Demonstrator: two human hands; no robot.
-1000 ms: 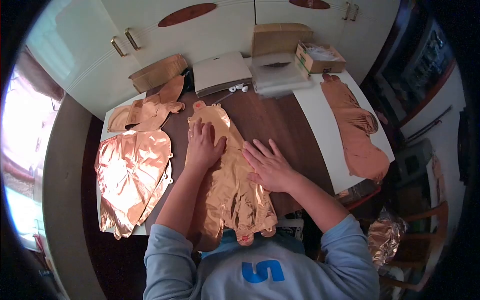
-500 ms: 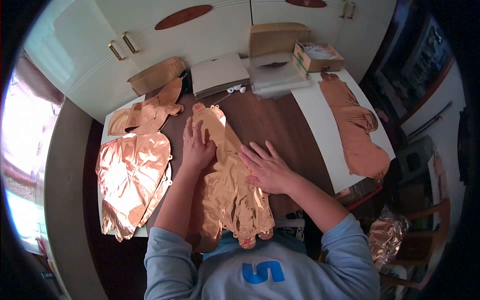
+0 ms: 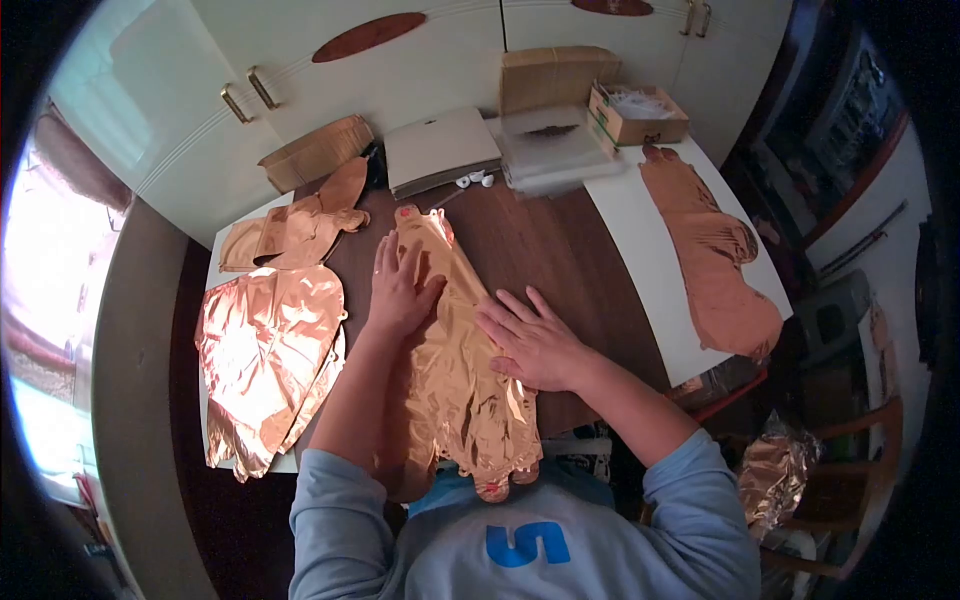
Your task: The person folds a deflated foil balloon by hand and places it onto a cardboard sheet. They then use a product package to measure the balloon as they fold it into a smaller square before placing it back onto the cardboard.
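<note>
A rose-gold foil piece (image 3: 462,370), creased and partly folded over, lies lengthwise on the brown table (image 3: 580,250) and hangs toward my lap. Its narrow far end has a small tab with a red mark. My left hand (image 3: 402,290) rests on its left edge, fingers spread and pointing away. Flat against its right edge lies my right hand (image 3: 530,340), with fingers apart. Neither hand is closed around anything. On the left are a shiny foil piece (image 3: 270,350) and a folded foil stack (image 3: 305,225). Another foil stack (image 3: 705,255) lies on the right.
At the back stand a brown cardboard piece (image 3: 315,152), a grey-white flat stack (image 3: 442,150), white earbuds (image 3: 474,180), clear plastic sleeves (image 3: 555,150) and a small open box (image 3: 640,115). A chair (image 3: 865,480) with a foil-filled bag (image 3: 775,475) is at right.
My left hand first shifted left off the foil's middle, then settled back at its left edge. The foil's lower part has moved slightly left, and my right hand has moved slightly with it.
</note>
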